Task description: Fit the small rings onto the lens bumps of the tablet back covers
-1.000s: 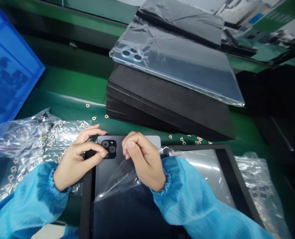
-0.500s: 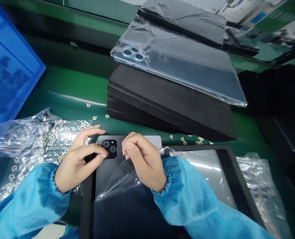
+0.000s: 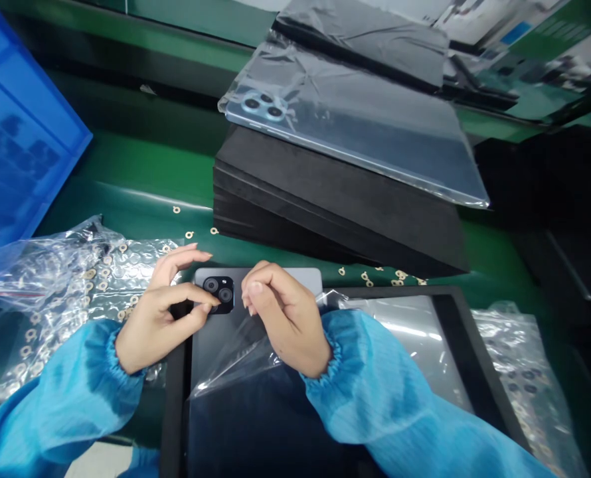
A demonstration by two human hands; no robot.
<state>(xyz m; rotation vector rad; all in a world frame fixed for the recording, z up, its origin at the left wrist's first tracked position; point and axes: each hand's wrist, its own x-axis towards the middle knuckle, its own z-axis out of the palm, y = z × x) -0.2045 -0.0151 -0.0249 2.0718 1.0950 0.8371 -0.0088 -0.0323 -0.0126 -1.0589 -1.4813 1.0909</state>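
Observation:
A dark grey phone back panel (image 3: 210, 352) lies flat in a black foam tray (image 3: 176, 405), with its black triple-lens camera island (image 3: 218, 294) at the top left corner. My left hand (image 3: 161, 312) pinches at the lower edge of the island with thumb and forefinger. My right hand (image 3: 280, 318) is closed on a transparent protective film (image 3: 240, 355), which stands lifted off the panel and runs down towards the lower left. Part of the panel is hidden under both hands and the film.
A stack of black foam sheets (image 3: 335, 199) carries a light-blue phone back (image 3: 335, 119) in plastic film. Bubble-wrap bags with small gold rings (image 3: 71, 292) (image 3: 519, 358) lie on both sides, a blue crate (image 3: 21, 139) at left, on a green mat (image 3: 141, 166).
Both hands keep their hold, and the film stays lifted. The whole scene sits slightly higher in the view, and my hands have shifted only a little.

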